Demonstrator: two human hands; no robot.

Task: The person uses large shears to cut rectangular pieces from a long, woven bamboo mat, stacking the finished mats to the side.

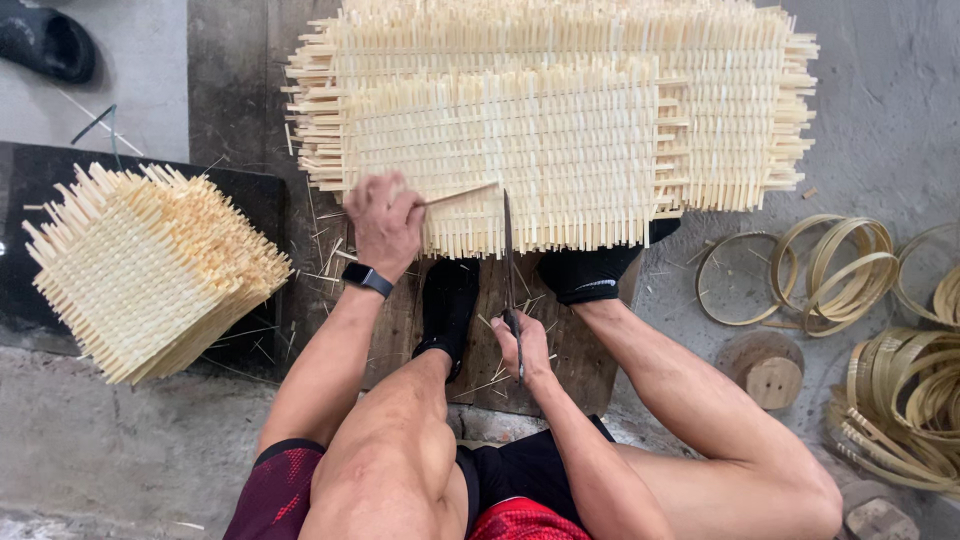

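Observation:
A pale woven bamboo mat (520, 150) lies on top of a larger stack of mats (720, 110) in front of me. My left hand (383, 222), with a dark smartwatch on the wrist, pinches a thin bamboo strip (460, 193) at the mat's near edge. My right hand (525, 345) grips the handle of a long knife (509, 250), its blade pointing up to the strip. Both of my feet in black socks rest under the mat's near edge on a wooden board (590, 370).
A second stack of woven mats (150, 265) sits on a dark slab at left. Coiled bamboo hoops (835, 265) and more rings (905, 400) lie at right, next to a round wooden block (765, 368). A black sandal (45, 40) is at top left. Bamboo slivers litter the board.

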